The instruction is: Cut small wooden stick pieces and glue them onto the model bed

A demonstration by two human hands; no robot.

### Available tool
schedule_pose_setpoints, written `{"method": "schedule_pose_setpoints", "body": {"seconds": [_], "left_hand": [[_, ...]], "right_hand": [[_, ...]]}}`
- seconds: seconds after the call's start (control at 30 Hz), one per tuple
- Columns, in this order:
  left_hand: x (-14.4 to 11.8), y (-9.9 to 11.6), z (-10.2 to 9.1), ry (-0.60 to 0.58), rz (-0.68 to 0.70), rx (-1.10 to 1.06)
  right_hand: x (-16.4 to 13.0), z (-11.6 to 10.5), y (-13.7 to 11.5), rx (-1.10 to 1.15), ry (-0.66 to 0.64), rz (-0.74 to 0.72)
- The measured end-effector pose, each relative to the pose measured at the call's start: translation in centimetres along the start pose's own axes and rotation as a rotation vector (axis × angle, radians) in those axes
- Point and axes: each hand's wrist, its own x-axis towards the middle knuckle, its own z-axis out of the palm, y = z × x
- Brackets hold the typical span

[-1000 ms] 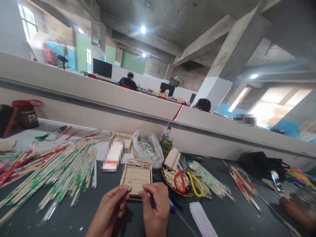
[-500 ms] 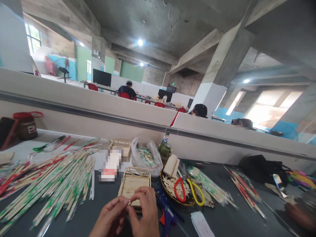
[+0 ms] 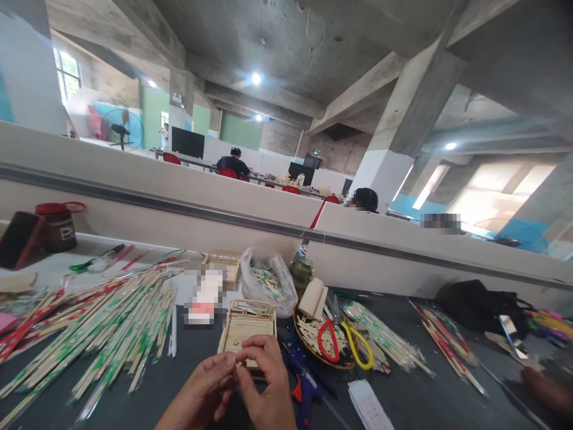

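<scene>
Both hands had edged closer together since the earlier frames, fingertips now meeting over the near edge of the dark bench [image 3: 134, 388]. The left hand [image 3: 203, 391] and right hand [image 3: 264, 382] pinched a tiny piece between thumbs and forefingers; what it was could not be made out, and the fingers were drawn narrow around it. Just beyond the knuckles, touching or nearly so, lay a small pale tray built of flat wooden sticks [image 3: 246, 325], set at the middle of the bench. A blue-handled glue gun with a red trigger [image 3: 302, 382] lay just right of the right hand. Beside it sat a shallow round basket of cut sticks [image 3: 308, 334], with red- and yellow-handled scissors [image 3: 342, 343] resting across it. A clear plastic bag of stick offcuts [image 3: 268, 283] stood behind the tray, near a green glass jar [image 3: 301, 269]. Wrapped bamboo chopsticks in green-printed sleeves [image 3: 102, 334] spread across the bench's left side. Toward the far left corner stood a brown jar with a red lid [image 3: 58, 224]. At the near right corner, another person's hand [image 3: 546, 391] rested on the bench.
</scene>
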Motion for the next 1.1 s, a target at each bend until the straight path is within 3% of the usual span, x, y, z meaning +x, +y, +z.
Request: {"method": "schedule_pose_setpoints", "body": {"seconds": [0.13, 0.43, 0.6, 0.83, 1.1], "left_hand": [[0.0, 0.1, 0.3, -0.028, 0.038, -0.010], [-0.1, 0.1, 0.4, 0.049, 0.088, -0.031], [-0.1, 0.4, 0.3, 0.084, 0.105, -0.046], [-0.4, 0.3, 0.6, 0.109, 0.125, -0.045], [-1.2, -0.6, 2.3, 0.048, 0.096, 0.027]], "right_hand": [[0.0, -0.2, 0.2, 0.027, 0.000, 0.008], [-0.4, -0.3, -0.1, 0.053, 0.058, 0.053], [-0.5, 0.1, -0.6, 0.103, 0.163, 0.067], [-1.0, 0.3, -0.2, 0.104, 0.380, 0.215], [-0.8, -0.6, 0.5, 0.067, 0.443, 0.204]]}}
